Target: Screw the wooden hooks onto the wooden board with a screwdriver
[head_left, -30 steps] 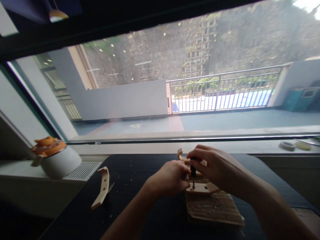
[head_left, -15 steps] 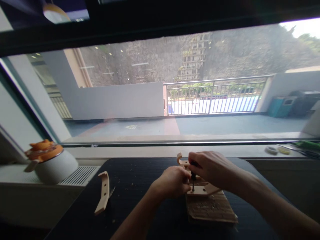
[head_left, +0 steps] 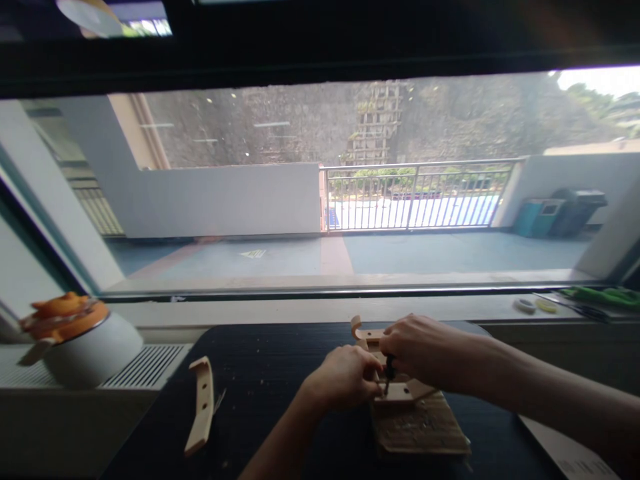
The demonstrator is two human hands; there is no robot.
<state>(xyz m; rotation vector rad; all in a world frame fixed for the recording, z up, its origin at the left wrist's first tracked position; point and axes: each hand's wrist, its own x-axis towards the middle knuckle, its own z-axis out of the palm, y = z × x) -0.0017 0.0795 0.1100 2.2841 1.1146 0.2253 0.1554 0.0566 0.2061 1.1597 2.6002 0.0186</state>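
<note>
Driver (head_left: 389,364) is tip-down, handle up inside the R hand (head_left: 419,347), fingers curled tight around it. Tip's at the L end of a bracket (head_left: 397,392), right below those fingers. L hand (head_left: 343,377) is just beside, fingers bent in w/ hardly any gap, close to the shaft & bracket end. Tbh can't tell if they've got hold of either.

Bracket's over a rough brown board (head_left: 420,430), which sticks out on the near side of the fingers. All on a dark table (head_left: 250,400), crumbs (head_left: 225,463) scattered L of the L fingers, plus a loose bracket (head_left: 201,403) w/ 2 holes well out that way.

Past the fingertips: pale sill (head_left: 280,312), 2 tape rolls (head_left: 525,305) off R, pot (head_left: 93,350) w/ orange lid (head_left: 65,317) far L. Big window bg, w/ walkway (head_left: 285,257), railing (head_left: 417,197) & bins (head_left: 537,217) outside.
</note>
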